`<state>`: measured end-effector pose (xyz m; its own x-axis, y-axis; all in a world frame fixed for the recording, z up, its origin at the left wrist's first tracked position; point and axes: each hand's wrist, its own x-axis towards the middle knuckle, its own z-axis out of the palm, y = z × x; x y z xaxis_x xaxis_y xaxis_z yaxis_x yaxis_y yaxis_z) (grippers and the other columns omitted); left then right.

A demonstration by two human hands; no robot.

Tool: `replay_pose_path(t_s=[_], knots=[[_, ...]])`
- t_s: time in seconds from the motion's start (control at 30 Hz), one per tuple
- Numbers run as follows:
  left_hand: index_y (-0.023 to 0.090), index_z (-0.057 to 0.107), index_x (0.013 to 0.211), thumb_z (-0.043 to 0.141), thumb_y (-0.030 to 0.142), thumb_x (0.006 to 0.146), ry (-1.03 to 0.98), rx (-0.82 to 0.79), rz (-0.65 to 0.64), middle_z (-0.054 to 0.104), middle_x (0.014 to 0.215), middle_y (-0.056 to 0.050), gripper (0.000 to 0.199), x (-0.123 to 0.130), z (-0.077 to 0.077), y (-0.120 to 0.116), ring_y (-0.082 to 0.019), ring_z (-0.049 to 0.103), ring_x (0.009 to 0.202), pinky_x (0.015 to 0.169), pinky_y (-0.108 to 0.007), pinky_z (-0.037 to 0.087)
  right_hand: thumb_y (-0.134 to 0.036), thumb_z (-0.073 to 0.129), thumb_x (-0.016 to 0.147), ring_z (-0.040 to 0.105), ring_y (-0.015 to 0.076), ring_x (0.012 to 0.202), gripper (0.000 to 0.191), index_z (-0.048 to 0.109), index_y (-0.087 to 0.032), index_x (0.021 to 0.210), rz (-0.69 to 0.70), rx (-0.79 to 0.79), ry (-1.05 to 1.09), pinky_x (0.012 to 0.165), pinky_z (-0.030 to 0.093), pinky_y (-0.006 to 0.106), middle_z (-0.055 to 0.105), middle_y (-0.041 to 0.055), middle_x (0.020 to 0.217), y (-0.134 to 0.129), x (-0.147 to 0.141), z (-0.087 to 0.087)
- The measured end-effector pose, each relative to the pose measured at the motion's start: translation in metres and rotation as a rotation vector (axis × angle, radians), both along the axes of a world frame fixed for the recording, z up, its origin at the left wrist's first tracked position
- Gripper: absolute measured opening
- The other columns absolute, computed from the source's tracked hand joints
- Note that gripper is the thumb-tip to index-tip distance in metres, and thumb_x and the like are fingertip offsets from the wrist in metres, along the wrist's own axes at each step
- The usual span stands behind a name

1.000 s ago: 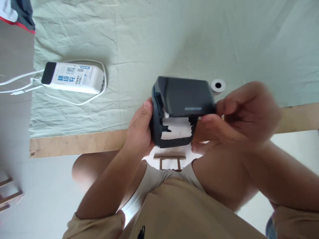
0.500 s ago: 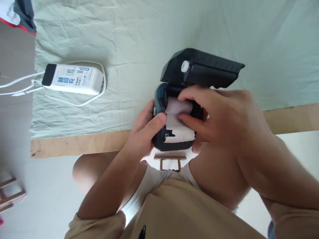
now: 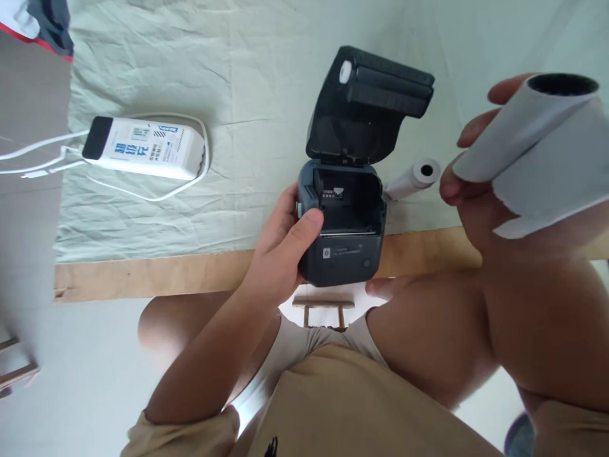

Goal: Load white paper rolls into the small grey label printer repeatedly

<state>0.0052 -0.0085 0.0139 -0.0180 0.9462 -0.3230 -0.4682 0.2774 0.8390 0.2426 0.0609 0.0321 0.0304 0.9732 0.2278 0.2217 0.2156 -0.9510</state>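
Note:
My left hand (image 3: pixel 283 251) grips the left side of a small black label printer (image 3: pixel 345 260), thumb on its upper edge. The printer's lid (image 3: pixel 366 108) stands raised and its paper bay shows bare. At the right, my right hand (image 3: pixel 476 171) holds a white paper roll (image 3: pixel 516 130) with a hollow core and a loose sheet hanging off it. A second, smaller white roll (image 3: pixel 412 178) lies on the green cloth just right of the printer.
A white power strip (image 3: pixel 147 149) with white cables lies on the green cloth (image 3: pixel 257 76) at the left. The table's wooden edge (image 3: pixel 152 276) runs below. Dark and white fabric (image 3: pixel 47 25) is at the top left.
My right hand has lifted the paper roll out of the printer and moved right and up with it. The bay and the smaller roll now show. The lid appears tilted further back.

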Motion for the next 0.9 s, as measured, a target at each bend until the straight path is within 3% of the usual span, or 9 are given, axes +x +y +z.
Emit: replay_pose_path(t_s=[0.1, 0.27, 0.37, 0.47, 0.57, 0.67, 0.73, 0.8, 0.9], knots=[[0.028, 0.081, 0.123, 0.087, 0.053, 0.100, 0.011, -0.005, -0.013, 0.080, 0.094, -0.001, 0.035, -0.003, -0.003, -0.001, -0.019, 0.077, 0.074, 0.056, -0.026, 0.057, -0.057, 0.091, 0.066, 0.057, 0.0152, 0.054, 0.047, 0.071, -0.027, 0.095, -0.066, -0.061, 0.157, 0.042, 0.037, 0.034, 0.066, 0.0022, 0.081, 0.013, 0.004, -0.009], [0.027, 0.082, 0.115, 0.083, 0.046, 0.103, -0.009, 0.023, 0.000, 0.080, 0.094, -0.001, 0.023, -0.003, -0.005, -0.002, -0.016, 0.077, 0.072, 0.053, -0.021, 0.056, -0.073, 0.097, 0.070, 0.050, 0.0114, 0.052, 0.061, 0.059, -0.031, 0.092, -0.133, 0.249, 0.069, 0.041, 0.033, 0.031, 0.057, -0.0040, 0.077, 0.018, 0.014, -0.021], [0.027, 0.080, 0.116, 0.084, 0.052, 0.102, 0.017, 0.018, -0.008, 0.081, 0.096, -0.002, 0.029, -0.002, -0.005, -0.001, -0.021, 0.082, 0.084, 0.064, -0.024, 0.064, -0.080, 0.086, 0.084, 0.049, 0.0118, 0.053, 0.062, 0.050, -0.030, 0.091, -0.172, 0.345, -0.136, 0.049, 0.041, 0.032, 0.054, -0.0049, 0.072, 0.022, 0.029, -0.023], [0.027, 0.080, 0.118, 0.083, 0.053, 0.101, 0.028, 0.021, -0.014, 0.081, 0.095, -0.003, 0.031, -0.002, -0.004, -0.002, -0.023, 0.082, 0.086, 0.068, -0.027, 0.066, -0.069, 0.084, 0.091, 0.064, 0.0166, 0.073, 0.051, 0.054, -0.028, 0.095, -0.194, 0.399, -0.403, 0.071, 0.052, 0.038, 0.068, 0.0022, 0.088, 0.027, 0.042, -0.024], [0.027, 0.081, 0.120, 0.079, 0.050, 0.105, 0.006, 0.022, -0.020, 0.079, 0.091, -0.001, 0.027, -0.003, -0.004, -0.002, -0.017, 0.075, 0.070, 0.057, -0.024, 0.059, -0.035, 0.093, 0.085, 0.073, 0.0210, 0.101, 0.040, 0.066, -0.025, 0.114, -0.282, 0.157, -0.577, 0.089, 0.055, 0.041, 0.078, 0.0072, 0.113, 0.032, 0.047, -0.023], [0.027, 0.082, 0.118, 0.079, 0.045, 0.106, -0.016, 0.029, -0.022, 0.079, 0.091, -0.001, 0.023, -0.004, -0.005, -0.001, -0.014, 0.070, 0.063, 0.051, -0.021, 0.053, -0.018, 0.094, 0.078, 0.077, 0.0252, 0.110, 0.067, 0.068, -0.022, 0.140, -0.359, -0.171, -0.726, 0.098, 0.056, 0.046, 0.081, 0.0102, 0.121, 0.029, 0.045, -0.021], [0.026, 0.082, 0.116, 0.080, 0.046, 0.105, -0.015, 0.047, -0.016, 0.080, 0.094, -0.001, 0.023, -0.004, -0.006, -0.001, -0.014, 0.073, 0.067, 0.053, -0.021, 0.055, -0.017, 0.086, 0.086, 0.077, 0.0285, 0.121, 0.059, 0.069, -0.021, 0.143, -0.344, -0.052, -0.724, 0.106, 0.056, 0.049, 0.081, 0.0129, 0.130, 0.020, 0.040, -0.017], [0.026, 0.082, 0.116, 0.080, 0.048, 0.105, -0.006, 0.050, -0.013, 0.080, 0.094, -0.001, 0.024, -0.003, -0.006, -0.001, -0.015, 0.074, 0.069, 0.054, -0.022, 0.056, -0.018, 0.070, 0.097, 0.076, 0.0284, 0.127, 0.040, 0.072, -0.021, 0.137, -0.289, 0.266, -0.658, 0.112, 0.056, 0.048, 0.079, 0.0128, 0.132, 0.007, 0.033, -0.014], [0.026, 0.082, 0.116, 0.080, 0.048, 0.105, 0.011, 0.038, -0.014, 0.080, 0.094, -0.002, 0.024, -0.002, -0.005, -0.001, -0.016, 0.075, 0.070, 0.054, -0.022, 0.056, -0.033, 0.072, 0.102, 0.077, 0.0299, 0.119, 0.035, 0.073, -0.025, 0.136, -0.090, 0.497, -0.676, 0.102, 0.062, 0.048, 0.078, 0.0124, 0.127, -0.009, 0.019, -0.014]])
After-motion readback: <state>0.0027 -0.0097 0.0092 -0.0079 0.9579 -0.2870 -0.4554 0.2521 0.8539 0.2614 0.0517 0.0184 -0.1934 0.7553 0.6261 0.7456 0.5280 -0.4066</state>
